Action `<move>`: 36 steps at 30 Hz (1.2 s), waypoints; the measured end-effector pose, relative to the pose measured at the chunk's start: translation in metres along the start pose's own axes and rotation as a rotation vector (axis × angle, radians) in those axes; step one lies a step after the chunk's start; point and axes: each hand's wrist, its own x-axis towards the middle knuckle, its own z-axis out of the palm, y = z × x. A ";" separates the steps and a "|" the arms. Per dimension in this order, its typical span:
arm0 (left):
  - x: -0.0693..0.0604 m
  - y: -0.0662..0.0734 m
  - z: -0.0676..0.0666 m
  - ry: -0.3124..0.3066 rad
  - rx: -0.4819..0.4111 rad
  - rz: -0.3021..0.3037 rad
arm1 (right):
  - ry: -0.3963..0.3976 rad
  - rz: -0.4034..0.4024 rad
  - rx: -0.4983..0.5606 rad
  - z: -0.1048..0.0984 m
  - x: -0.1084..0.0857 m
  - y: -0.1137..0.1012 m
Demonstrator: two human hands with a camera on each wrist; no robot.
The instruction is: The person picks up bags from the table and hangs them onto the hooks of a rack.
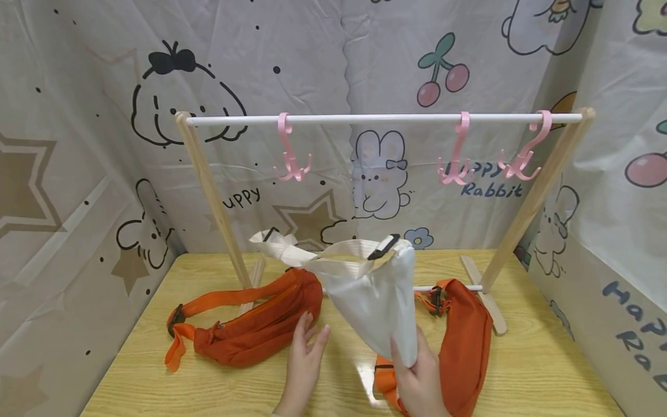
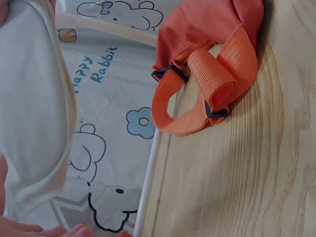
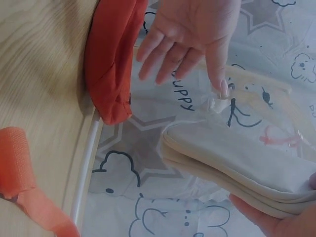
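Note:
My right hand [image 1: 421, 376] grips a white waist bag [image 1: 372, 295] by its lower end, thumb on the near face. The bag is held up above the table, its pale strap [image 1: 333, 260] and black buckle [image 1: 384, 247] at the top. In the right wrist view the bag [image 3: 232, 158] shows a rounded end and layered edges. My left hand [image 1: 304, 362] has its fingers extended and holds nothing, to the left of the white bag. Beside it lies an orange waist bag [image 1: 260, 330]. Another orange waist bag [image 1: 467, 347] lies behind my right hand, partly hidden by it.
A wooden-legged rack with a white top bar [image 1: 365, 119] stands at the back of the wooden table [image 1: 156, 391]. Pink hooks hang from it: one at left [image 1: 292, 150], two at right, including a middle one [image 1: 457, 153]. Printed curtains [image 1: 312, 69] enclose the table.

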 end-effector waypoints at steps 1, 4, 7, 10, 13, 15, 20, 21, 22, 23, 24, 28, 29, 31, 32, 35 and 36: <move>0.000 0.000 0.000 -0.004 0.001 0.002 | 0.006 -0.001 0.008 0.000 0.000 -0.001; 0.001 -0.001 -0.001 -0.018 -0.011 -0.005 | 0.010 0.026 0.040 0.000 -0.001 -0.006; 0.001 0.000 -0.001 -0.037 -0.032 -0.010 | 0.005 0.074 0.076 0.000 -0.002 -0.011; 0.002 0.000 -0.001 -0.061 -0.070 -0.004 | 0.008 0.079 0.108 0.001 -0.003 -0.014; 0.004 0.000 0.000 -0.082 -0.109 0.019 | 0.040 0.064 0.136 0.002 -0.005 -0.016; 0.004 -0.001 0.000 -0.094 -0.127 0.036 | 0.066 0.049 0.139 0.004 -0.008 -0.017; 0.005 0.000 0.001 -0.117 -0.194 0.079 | 0.106 0.016 0.167 0.009 -0.014 -0.016; 0.006 0.001 0.001 -0.115 -0.217 0.077 | 0.110 0.008 0.171 0.009 -0.015 -0.016; 0.006 0.001 0.001 -0.106 -0.242 0.070 | 0.113 0.000 0.173 0.010 -0.015 -0.015; 0.005 0.002 0.001 -0.094 -0.265 0.056 | 0.118 -0.005 0.174 0.010 -0.016 -0.015; 0.005 0.003 0.001 -0.078 -0.294 0.036 | 0.116 0.001 0.174 0.010 -0.017 -0.014; 0.004 0.007 0.001 0.020 -0.381 -0.045 | 0.120 0.069 0.169 0.010 -0.020 -0.010; 0.004 0.008 0.001 0.046 -0.385 -0.059 | 0.130 0.091 0.161 0.010 -0.020 -0.010; 0.003 0.011 0.000 0.096 -0.375 -0.077 | 0.146 0.128 0.142 0.010 -0.020 -0.007; 0.003 0.012 0.000 0.115 -0.362 -0.083 | 0.150 0.145 0.131 0.009 -0.020 -0.007; 0.004 0.015 -0.002 0.151 -0.329 -0.101 | 0.126 0.228 0.107 0.007 -0.020 -0.006; 0.004 0.016 -0.003 0.159 -0.318 -0.109 | 0.103 0.274 0.108 0.007 -0.020 -0.006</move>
